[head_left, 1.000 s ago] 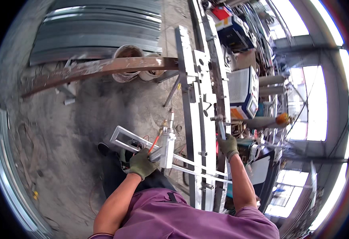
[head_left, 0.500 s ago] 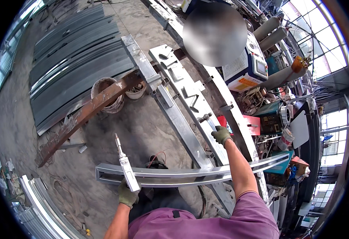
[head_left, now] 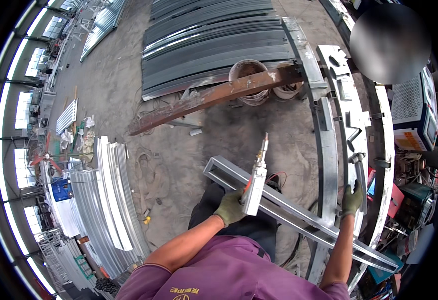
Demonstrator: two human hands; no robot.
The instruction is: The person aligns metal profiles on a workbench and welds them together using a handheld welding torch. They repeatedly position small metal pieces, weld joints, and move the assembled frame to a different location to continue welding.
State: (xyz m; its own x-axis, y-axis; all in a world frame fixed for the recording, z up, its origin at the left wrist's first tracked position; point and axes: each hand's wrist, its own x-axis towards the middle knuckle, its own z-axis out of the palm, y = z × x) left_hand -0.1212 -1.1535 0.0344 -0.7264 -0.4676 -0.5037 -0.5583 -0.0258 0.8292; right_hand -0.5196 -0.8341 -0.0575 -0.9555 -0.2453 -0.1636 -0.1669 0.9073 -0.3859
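Note:
My left hand, in a green work glove, is closed around a white handheld welding gun with a slim metal nozzle pointing away from me. Beneath the gun, a long rectangular metal frame of shiny profile lies slantwise across my legs and over the rails to the right. My right hand, also gloved, is over the white work beam with its fingers apart. Beside it lies a hammer, its handle running along the right of the glove; any contact is unclear.
Dark angled brackets lie on the white beam. A rusty beam crosses toward two buckets. Metal sheets are stacked ahead, long silvery profiles at left. At far right stand another person, face blurred, and a machine cabinet.
My view has turned left, so the scene has shifted right. The frame now slants more. My right hand is farther from the hammer head, its fingers looser; my left hand still holds the gun.

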